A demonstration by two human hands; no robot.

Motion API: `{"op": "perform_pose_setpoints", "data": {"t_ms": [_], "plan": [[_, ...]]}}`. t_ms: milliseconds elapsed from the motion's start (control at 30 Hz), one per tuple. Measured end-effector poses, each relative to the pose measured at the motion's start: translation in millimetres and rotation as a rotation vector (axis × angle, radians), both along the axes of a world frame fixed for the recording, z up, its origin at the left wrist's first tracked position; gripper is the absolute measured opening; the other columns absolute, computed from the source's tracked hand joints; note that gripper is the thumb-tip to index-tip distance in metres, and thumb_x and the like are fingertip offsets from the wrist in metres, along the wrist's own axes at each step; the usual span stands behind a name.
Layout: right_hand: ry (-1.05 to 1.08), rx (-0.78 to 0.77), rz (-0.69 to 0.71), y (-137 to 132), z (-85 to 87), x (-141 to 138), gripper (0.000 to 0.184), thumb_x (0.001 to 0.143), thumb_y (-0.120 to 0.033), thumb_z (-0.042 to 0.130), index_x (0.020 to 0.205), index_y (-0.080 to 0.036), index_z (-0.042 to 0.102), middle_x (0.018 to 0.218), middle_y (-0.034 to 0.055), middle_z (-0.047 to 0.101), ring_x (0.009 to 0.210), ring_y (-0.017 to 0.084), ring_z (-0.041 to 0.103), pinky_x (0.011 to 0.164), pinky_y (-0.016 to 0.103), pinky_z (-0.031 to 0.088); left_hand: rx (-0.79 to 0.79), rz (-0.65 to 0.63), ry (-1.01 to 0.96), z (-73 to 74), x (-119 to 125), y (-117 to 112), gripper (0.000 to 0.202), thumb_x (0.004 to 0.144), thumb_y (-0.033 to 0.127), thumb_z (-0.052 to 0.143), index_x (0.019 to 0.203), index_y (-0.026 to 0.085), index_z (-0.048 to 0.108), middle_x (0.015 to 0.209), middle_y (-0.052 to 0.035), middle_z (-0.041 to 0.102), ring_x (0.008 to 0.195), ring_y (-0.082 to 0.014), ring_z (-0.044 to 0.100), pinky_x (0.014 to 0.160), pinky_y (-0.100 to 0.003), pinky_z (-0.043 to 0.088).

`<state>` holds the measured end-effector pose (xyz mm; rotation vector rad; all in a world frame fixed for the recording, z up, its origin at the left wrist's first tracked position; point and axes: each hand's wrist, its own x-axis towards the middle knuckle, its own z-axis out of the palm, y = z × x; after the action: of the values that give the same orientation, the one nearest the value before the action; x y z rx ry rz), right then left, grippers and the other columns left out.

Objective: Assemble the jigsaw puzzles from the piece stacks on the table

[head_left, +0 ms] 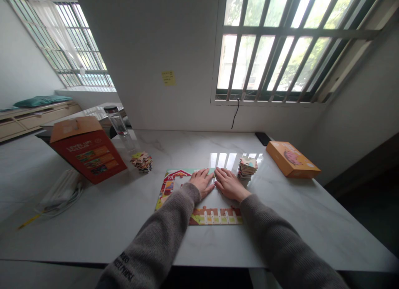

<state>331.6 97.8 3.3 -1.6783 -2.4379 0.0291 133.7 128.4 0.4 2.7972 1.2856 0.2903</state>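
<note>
While the sleeves of a grey knit sweater [156, 231] reach across a white marble table [280, 222], the left hand [202, 183] and right hand [230, 184] lie flat on a farm-scene jigsaw puzzle [215, 217], both grips spread, palms down and pinching nothing, their fingertips just beside each other near the puzzle's top edge. The puzzle lies mid-table, with a neat stack of puzzle pieces [247, 167] just beyond the right hand and a loose pile of puzzle pieces [142, 162] farther left. A red puzzle box [89, 150] stands tilted near the table's left side, beside a clear water bottle [117, 122]; an orange box [292, 159] lies flat to the right.
</note>
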Motion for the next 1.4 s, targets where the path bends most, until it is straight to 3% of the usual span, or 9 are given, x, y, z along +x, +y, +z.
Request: {"op": "perform_pose_setpoints", "data": {"t_ms": [200, 467, 633, 967, 1133, 1400], "plan": [[0.059, 0.091, -0.034, -8, -13.5, 2, 0.055, 0.101, -0.036, 0.039, 0.148, -0.005, 0.043, 0.156, 0.0194, 0.041, 0.147, 0.03, 0.033, 0.12, 0.045, 0.029, 0.048, -0.003, 0.004, 0.5, 2, -1, 0.054, 0.098, 0.053, 0.042, 0.145, 0.028, 0.046, 0.154, -0.0119, 0.043, 0.14, -0.0319, 0.038, 0.112, -0.052, 0.033], [0.057, 0.068, -0.114, -16, -10.3, 0, 0.056, 0.101, -0.038, 0.037, 0.149, -0.008, 0.043, 0.157, 0.013, 0.041, 0.148, 0.034, 0.027, 0.119, 0.047, 0.031, 0.033, -0.013, -0.017, 5.3, 8, -1, 0.046, 0.096, 0.048, 0.045, 0.139, 0.03, 0.049, 0.154, -0.0051, 0.044, 0.136, -0.0332, 0.04, 0.108, -0.056, 0.035], [0.041, 0.049, -0.15, -19, -7.7, -2, 0.056, 0.101, -0.036, 0.037, 0.15, -0.01, 0.042, 0.158, 0.0107, 0.041, 0.147, 0.035, 0.027, 0.119, 0.048, 0.03, 0.047, -0.019, 0.008, 11.1, 11, -3, 0.05, 0.097, 0.05, 0.043, 0.144, 0.032, 0.045, 0.151, -0.0069, 0.047, 0.13, -0.0351, 0.043, 0.103, -0.058, 0.037], [0.055, -0.019, -0.129, -18, -10.2, 1, 0.058, 0.099, -0.03, 0.036, 0.153, -0.009, 0.037, 0.162, 0.0121, 0.033, 0.151, 0.033, 0.02, 0.121, 0.048, 0.023, 0.086, -0.011, 0.069, 13.3, 15, -6, 0.053, 0.098, 0.052, 0.041, 0.148, 0.034, 0.041, 0.151, -0.0074, 0.047, 0.129, -0.0343, 0.042, 0.101, -0.055, 0.037], [0.119, -0.027, -0.103, -18, -7.2, 3, 0.058, 0.099, -0.034, 0.039, 0.152, -0.012, 0.04, 0.161, 0.0113, 0.036, 0.151, 0.033, 0.021, 0.122, 0.047, 0.023, 0.076, -0.007, 0.058, 12.3, 15, -6, 0.053, 0.099, 0.052, 0.039, 0.148, 0.032, 0.042, 0.15, -0.0086, 0.047, 0.129, -0.0355, 0.042, 0.1, -0.057, 0.037], [0.204, -0.015, -0.093, -23, -10.5, 4, 0.056, 0.098, -0.036, 0.046, 0.149, -0.014, 0.044, 0.159, 0.0107, 0.039, 0.15, 0.032, 0.022, 0.123, 0.047, 0.024, 0.015, -0.027, 0.03, 16.3, 19, -3, 0.049, 0.097, 0.046, 0.042, 0.144, 0.032, 0.046, 0.155, -0.0005, 0.046, 0.128, -0.038, 0.042, 0.098, -0.062, 0.037]]}}
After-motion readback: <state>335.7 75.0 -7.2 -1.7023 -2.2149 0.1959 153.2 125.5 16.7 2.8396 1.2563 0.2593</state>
